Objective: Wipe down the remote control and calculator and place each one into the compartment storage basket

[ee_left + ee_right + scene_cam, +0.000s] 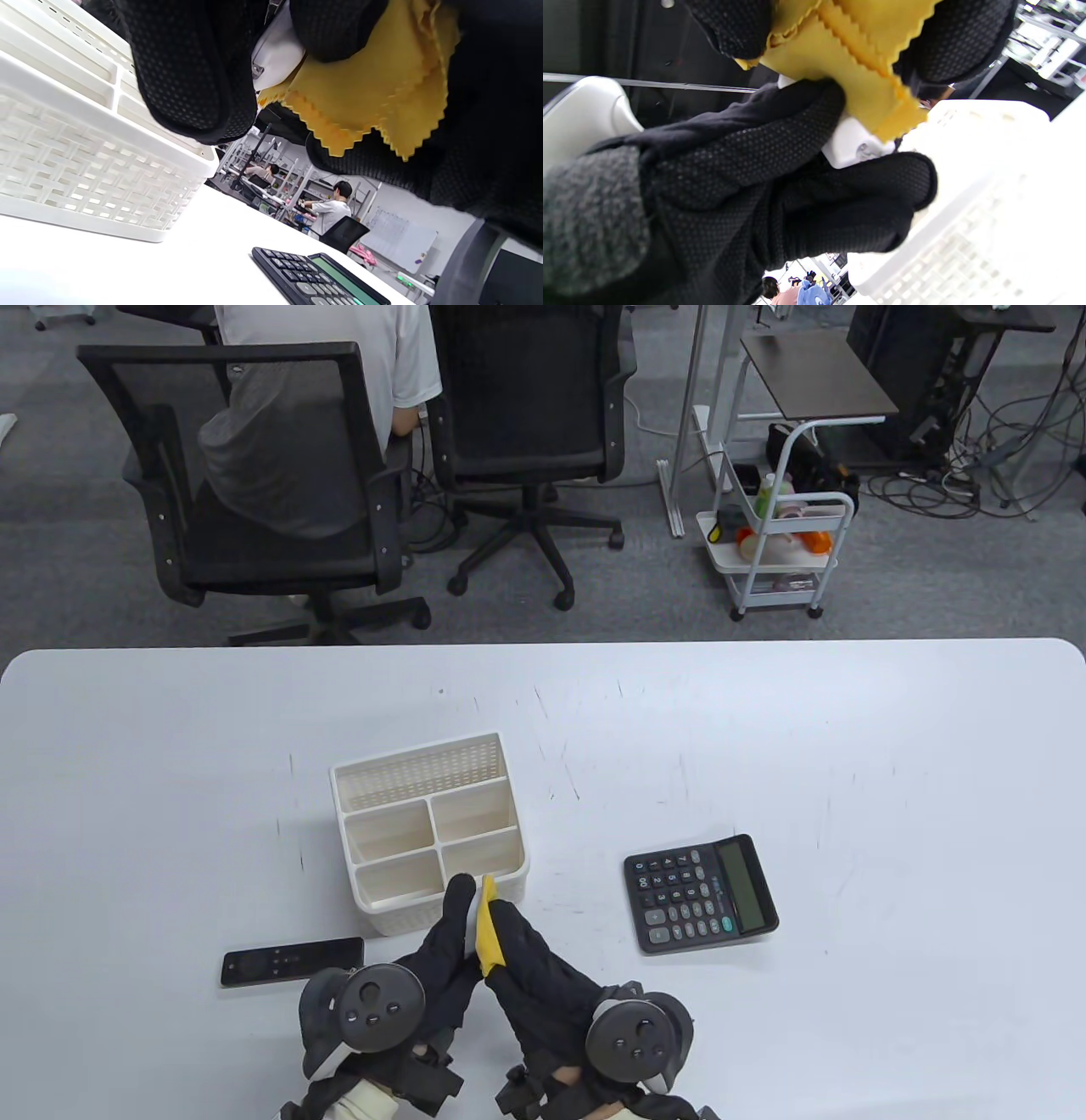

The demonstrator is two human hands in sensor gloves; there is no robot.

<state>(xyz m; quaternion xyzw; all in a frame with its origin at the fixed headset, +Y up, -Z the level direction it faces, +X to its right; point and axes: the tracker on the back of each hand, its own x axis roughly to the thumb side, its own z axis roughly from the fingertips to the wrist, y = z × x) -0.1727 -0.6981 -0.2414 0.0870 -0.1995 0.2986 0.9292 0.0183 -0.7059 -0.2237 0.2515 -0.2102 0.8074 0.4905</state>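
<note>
two gloved hands meet just in front of the basket (428, 831), near the front edge of the worktop (891, 780). the left hand (441, 950) is curled around a white remote (278, 57); the right hand (530, 967) pinches a yellow cloth (487, 937) against it. both grips are closed, one on the remote, one on the cloth.

a second, black remote (292, 961) lies flat on the worktop to the left of the hands, just beside the basket's front left corner. the calculator (701, 893) sits to the right, well apart from the basket, keys up. all the basket's compartments look bare.

the white remote is mostly hidden by fingers and cloth, so how firmly it is held cannot be told. rubbing hard with the cloth could twist it out of the left hand's hold, and it would drop onto the basket rim or the worktop. the hands work so close to the light basket that a stray knuckle might shove it back. the cloth's loose folds could also snag the rim.
</note>
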